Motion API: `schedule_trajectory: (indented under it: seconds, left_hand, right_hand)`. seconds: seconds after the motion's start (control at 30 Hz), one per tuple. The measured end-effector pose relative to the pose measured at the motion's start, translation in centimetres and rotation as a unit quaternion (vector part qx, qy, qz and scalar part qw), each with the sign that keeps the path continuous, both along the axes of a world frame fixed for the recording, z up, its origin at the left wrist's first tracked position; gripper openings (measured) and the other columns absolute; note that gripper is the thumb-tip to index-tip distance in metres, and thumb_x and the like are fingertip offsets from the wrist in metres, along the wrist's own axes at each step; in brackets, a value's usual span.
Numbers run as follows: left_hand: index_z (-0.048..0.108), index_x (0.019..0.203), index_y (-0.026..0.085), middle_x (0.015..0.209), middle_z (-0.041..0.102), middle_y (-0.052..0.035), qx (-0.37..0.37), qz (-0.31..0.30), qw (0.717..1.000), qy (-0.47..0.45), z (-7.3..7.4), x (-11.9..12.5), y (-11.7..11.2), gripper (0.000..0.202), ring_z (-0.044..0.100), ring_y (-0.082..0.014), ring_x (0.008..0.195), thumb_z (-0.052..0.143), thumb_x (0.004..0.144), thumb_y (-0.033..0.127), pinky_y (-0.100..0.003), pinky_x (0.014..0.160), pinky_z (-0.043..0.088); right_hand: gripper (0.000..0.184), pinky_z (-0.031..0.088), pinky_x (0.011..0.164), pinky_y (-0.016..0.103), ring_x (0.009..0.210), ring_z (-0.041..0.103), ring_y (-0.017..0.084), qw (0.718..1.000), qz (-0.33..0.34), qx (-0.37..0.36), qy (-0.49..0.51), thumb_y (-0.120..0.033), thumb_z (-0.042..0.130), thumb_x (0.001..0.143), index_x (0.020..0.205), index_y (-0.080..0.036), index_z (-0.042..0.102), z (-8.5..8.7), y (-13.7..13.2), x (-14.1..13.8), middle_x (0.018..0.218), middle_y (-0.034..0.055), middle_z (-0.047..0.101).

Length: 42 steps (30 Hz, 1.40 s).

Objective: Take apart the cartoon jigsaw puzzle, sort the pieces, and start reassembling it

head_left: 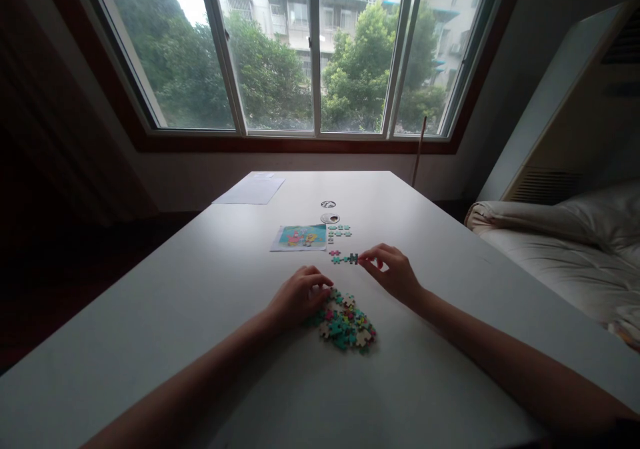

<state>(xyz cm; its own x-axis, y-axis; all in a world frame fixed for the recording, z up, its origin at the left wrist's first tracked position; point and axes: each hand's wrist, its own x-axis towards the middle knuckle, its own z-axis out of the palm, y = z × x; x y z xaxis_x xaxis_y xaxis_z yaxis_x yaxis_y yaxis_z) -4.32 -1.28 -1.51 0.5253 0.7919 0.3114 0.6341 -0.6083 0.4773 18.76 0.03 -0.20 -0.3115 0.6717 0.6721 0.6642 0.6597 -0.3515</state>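
Observation:
A loose pile of jigsaw puzzle pieces [345, 329], mostly green with some pink, yellow and pale ones, lies on the white table. My left hand [300, 295] rests at the pile's far left edge, fingers bent and a little apart, its fingertips near the outer pieces. Farther out, my right hand [393, 269] pinches a dark puzzle piece [354, 259] between thumb and fingertips, low over the table or on it. That piece is at the right end of a short row of green pieces [337, 260]. A pink piece [335, 253] lies just beyond the row.
A colourful picture sheet [303, 237] lies beyond my left hand. Several sorted pieces [340, 233] sit in rows to its right. Two small round items [330, 218] are behind them, and white paper [250, 190] lies at the table's far left. A padded seat [550, 235] stands right of the table [200, 315].

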Motion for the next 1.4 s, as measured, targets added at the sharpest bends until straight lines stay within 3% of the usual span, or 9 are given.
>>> schedule_trajectory:
  seconds: [0.17,0.33,0.6,1.1,1.4]
  left_hand:
    - [0.065,0.089,0.022,0.085,0.055,-0.0045,-0.003,-0.002,1.000,0.011,0.1,-0.1,-0.1,0.017,0.050,-0.0173,0.081,0.053,0.077,0.025,-0.028,0.071,0.041]
    - [0.065,0.089,0.022,0.086,0.055,-0.0044,-0.004,-0.004,1.000,0.009,0.0,-0.1,0.1,0.017,0.050,-0.0176,0.082,0.055,0.076,0.027,-0.028,0.073,0.041]
    - [0.065,0.087,0.021,0.085,0.055,-0.0044,-0.002,-0.003,1.000,0.006,0.0,-0.2,0.1,0.015,0.050,-0.0176,0.081,0.056,0.076,0.027,-0.028,0.072,0.041]
    - [0.064,0.085,0.020,0.081,0.055,-0.0032,0.001,-0.004,1.000,-0.006,-0.2,-0.3,0.2,0.014,0.051,-0.0161,0.077,0.057,0.075,0.028,-0.027,0.069,0.041]
    - [0.063,0.081,0.018,0.077,0.055,-0.0027,-0.035,-0.005,0.999,-0.029,0.4,-0.1,0.1,0.012,0.050,-0.0139,0.070,0.058,0.073,0.026,-0.024,0.063,0.041]
  right_hand:
    - [0.011,0.039,0.058,0.022,0.056,0.051,0.009,0.996,0.009,-0.078,-0.044,-0.028,0.054,0.078,0.078,-0.021,0.063,0.0,1.5,0.1,0.070,0.0001,0.061]
    - [0.013,0.037,0.054,0.021,0.056,0.052,0.010,0.985,-0.004,-0.140,-0.102,-0.031,0.056,0.075,0.076,-0.021,0.065,0.2,4.8,0.2,0.066,-0.0009,0.062]
    - [0.016,0.038,0.054,0.019,0.058,0.055,0.010,0.970,-0.015,-0.214,-0.118,-0.034,0.058,0.072,0.075,-0.021,0.067,-1.0,8.7,0.3,0.069,0.0000,0.065]
    - [0.016,0.039,0.054,0.019,0.061,0.056,0.010,0.966,0.007,-0.231,-0.117,-0.032,0.059,0.070,0.078,-0.021,0.067,-2.1,9.8,-0.8,0.073,-0.0006,0.066]
    - [0.015,0.039,0.056,0.020,0.059,0.054,0.010,0.972,0.003,-0.207,-0.109,-0.029,0.056,0.073,0.079,-0.021,0.067,-1.2,8.6,-0.9,0.072,-0.0004,0.064]
